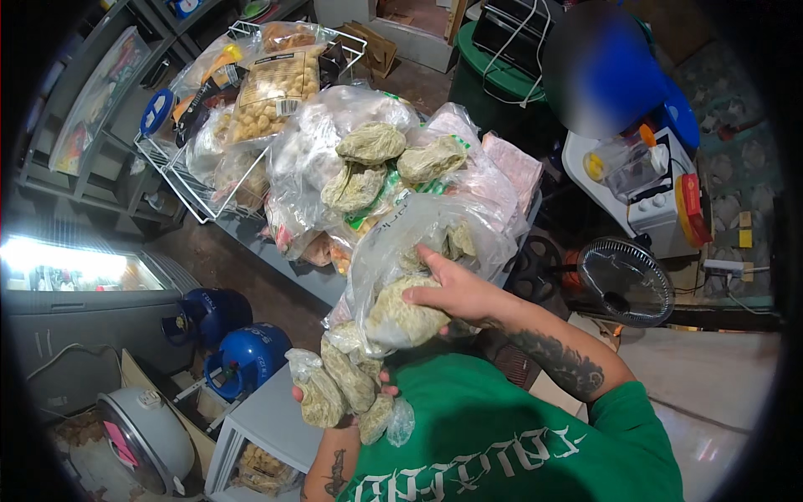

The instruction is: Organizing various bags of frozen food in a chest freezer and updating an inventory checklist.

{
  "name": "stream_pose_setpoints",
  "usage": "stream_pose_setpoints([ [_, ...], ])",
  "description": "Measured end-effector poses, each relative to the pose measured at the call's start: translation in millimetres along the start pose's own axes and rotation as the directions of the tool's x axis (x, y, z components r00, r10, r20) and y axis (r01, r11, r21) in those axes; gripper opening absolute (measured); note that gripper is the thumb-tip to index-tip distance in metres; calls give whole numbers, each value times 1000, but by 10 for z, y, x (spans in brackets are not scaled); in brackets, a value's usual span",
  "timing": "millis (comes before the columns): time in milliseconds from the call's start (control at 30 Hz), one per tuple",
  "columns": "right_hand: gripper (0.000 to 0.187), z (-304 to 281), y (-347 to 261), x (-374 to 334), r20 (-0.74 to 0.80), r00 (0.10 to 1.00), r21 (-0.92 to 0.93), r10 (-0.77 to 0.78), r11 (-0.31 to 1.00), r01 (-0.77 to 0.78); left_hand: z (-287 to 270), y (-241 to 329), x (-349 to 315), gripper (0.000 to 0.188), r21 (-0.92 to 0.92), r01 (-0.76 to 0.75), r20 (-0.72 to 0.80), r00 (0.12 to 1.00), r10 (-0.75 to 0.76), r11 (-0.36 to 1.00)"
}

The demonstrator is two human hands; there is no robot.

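My left hand [350, 420] is closed under several small clear-wrapped packets [347, 376] of pale green, crumbly-looking stuff. The contents are too indistinct to name. With my right hand [456, 291] I grip a large clear plastic bag [393, 238], thumb and forefinger on a pale green packet [406, 314] at its lower end. More such packets show through the film. Just beyond the bag, three loose packets [372, 144] lie on a heap of clear-bagged goods [314, 125]. Some of my left fingers are hidden behind the packets.
A white wire basket [196, 197] with bagged food stands far left on the grey table [276, 263]. Blue gas cylinders [247, 360] and a grey drawer unit [268, 427] are at the left. A round fan [623, 280] stands at the right, near a white appliance [661, 205].
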State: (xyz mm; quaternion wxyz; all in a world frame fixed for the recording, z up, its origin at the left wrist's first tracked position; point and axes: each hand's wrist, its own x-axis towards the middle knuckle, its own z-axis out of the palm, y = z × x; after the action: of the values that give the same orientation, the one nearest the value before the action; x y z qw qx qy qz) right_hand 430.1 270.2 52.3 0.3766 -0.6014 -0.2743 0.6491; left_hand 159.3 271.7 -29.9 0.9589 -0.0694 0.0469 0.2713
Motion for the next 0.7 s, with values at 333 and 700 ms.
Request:
stream_pose_setpoints([
  [333,98,-137,-101,-170,-12,1000,-114,12,993,-14,-96,57,-79,123,-27,20,72,997,-18,999],
  [700,84,-366,66,-400,-194,980,58,-47,997,60,-212,74,-112,123,-52,79,122,990,-73,995],
])
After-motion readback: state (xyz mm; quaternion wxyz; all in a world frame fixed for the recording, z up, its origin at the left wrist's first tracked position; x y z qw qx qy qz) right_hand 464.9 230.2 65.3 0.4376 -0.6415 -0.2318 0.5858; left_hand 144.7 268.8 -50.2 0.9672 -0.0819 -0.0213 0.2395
